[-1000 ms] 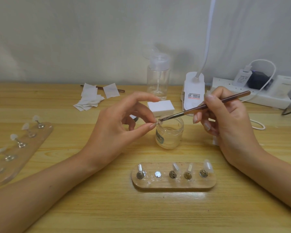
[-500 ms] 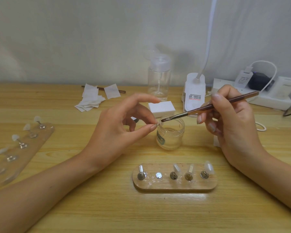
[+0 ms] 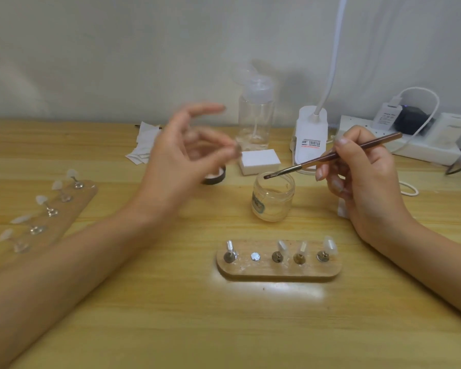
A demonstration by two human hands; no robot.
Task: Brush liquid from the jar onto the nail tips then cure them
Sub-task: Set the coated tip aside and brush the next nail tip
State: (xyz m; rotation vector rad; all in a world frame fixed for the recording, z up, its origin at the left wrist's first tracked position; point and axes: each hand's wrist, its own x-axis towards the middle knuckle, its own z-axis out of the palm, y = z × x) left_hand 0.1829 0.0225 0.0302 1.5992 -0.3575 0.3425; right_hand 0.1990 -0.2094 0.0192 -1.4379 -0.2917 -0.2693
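Head | left hand (image 3: 176, 166) fingers pinch blurred small piece (image 3: 237, 151) | right hand (image 3: 362, 177) fingers pinch brush (image 3: 330, 155) over jar (image 3: 273, 201)

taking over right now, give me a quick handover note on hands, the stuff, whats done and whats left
Left hand: raised, blurred, pinching a small piece, probably the tip from the holder's bare second slot.
Right hand: holds the brush, bristles at the mouth of the open jar.
Holder in front of the jar carries four nail tips. A second board at far left carries five.
Done: cannot tell which tips are coated.
Left: load the brush, coat the tips, cure them. A white lamp base stands behind the jar.
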